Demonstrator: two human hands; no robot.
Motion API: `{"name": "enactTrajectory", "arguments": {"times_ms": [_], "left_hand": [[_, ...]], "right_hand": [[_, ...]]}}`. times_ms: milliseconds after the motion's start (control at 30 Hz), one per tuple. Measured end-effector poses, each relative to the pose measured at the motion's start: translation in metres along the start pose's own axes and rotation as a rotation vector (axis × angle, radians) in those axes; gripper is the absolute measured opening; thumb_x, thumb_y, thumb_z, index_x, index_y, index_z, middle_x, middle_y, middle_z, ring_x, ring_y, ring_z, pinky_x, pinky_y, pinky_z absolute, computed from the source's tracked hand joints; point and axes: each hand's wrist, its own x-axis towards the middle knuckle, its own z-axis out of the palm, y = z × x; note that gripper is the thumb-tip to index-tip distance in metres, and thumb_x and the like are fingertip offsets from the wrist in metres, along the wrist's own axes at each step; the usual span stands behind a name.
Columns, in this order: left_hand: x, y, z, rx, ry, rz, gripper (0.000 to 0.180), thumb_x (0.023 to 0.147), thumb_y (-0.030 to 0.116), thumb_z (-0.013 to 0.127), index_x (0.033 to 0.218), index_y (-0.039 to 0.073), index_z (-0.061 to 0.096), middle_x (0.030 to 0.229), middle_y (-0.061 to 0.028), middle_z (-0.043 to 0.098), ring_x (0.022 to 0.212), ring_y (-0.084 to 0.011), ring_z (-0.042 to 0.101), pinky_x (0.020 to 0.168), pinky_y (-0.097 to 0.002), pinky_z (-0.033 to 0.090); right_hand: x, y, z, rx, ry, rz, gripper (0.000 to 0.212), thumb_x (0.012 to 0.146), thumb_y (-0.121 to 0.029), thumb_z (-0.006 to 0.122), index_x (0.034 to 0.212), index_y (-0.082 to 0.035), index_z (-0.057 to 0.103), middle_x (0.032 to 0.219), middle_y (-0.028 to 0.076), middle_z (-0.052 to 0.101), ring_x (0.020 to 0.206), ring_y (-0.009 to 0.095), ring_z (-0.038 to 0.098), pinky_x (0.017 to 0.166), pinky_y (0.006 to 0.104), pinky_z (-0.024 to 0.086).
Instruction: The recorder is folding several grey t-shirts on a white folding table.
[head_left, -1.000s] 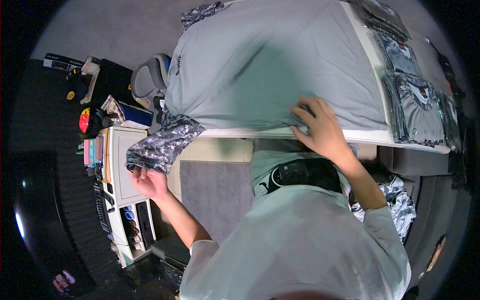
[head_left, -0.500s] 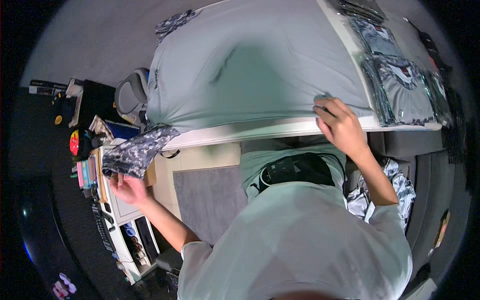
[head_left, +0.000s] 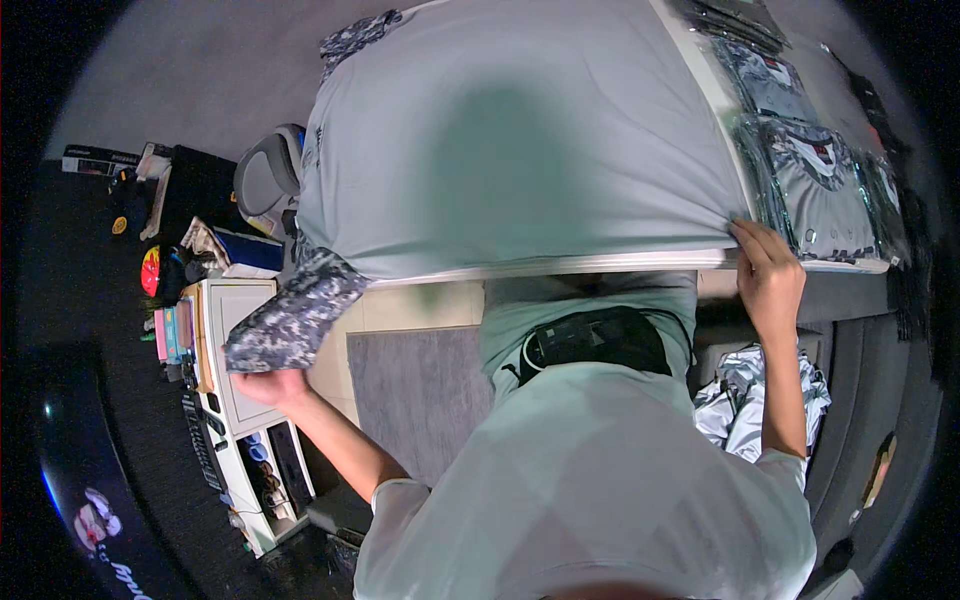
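A large grey T-shirt [head_left: 380, 160] lies spread over the white table, its collar and print out of sight or too small to read. One camouflage sleeve [head_left: 300, 310] hangs past the near left edge, held out by my left hand [head_left: 270, 388], whose fingers are hidden under the cuff. At the near right corner of the cloth, my right hand [head_left: 772, 285] pinches the shirt's edge between thumb and fingers, drawing creases into it. The other camouflage sleeve [head_left: 355, 38] rests at the far left.
Bagged, folded grey shirts [head_left: 820, 195] are stacked along the table's right side. A grey chair [head_left: 268, 180] stands left of the table, near a white cabinet [head_left: 240, 310] with small items. Silvery-white cloth [head_left: 745, 400] lies on the dark sofa [head_left: 860, 370] at right.
My right hand has moved right to the shirt's near corner and now pinches it. The cloth is pulled flatter, and its central wrinkle is gone. My left fingers have slipped beneath the sleeve.
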Motion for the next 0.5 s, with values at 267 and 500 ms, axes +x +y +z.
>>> {"name": "enactTrajectory", "arguments": {"times_ms": [267,500], "left_hand": [[-0.031,-0.005,0.003,-0.054,0.018,-0.031,0.044,0.091,0.035,0.059,0.116,-0.001,0.061,0.125,-0.0185,0.059,0.119,-0.0359,0.052,0.106,-0.0539,0.036],[-0.037,0.000,0.000,-0.096,0.001,-0.077,0.043,0.093,0.035,0.058,0.117,-0.001,0.061,0.129,-0.0186,0.058,0.122,-0.0354,0.050,0.109,-0.0540,0.033]], "right_hand": [[0.003,-0.004,-0.006,-0.019,0.093,-0.053,0.036,0.064,0.012,0.062,0.097,-0.002,0.069,0.108,0.009,0.069,0.102,0.030,0.065,0.087,0.0393,0.053],[0.006,0.009,-0.007,-0.016,0.035,-0.068,0.027,0.069,0.009,0.064,0.095,0.000,0.069,0.107,0.012,0.069,0.105,0.032,0.064,0.091,0.0409,0.050]]}}
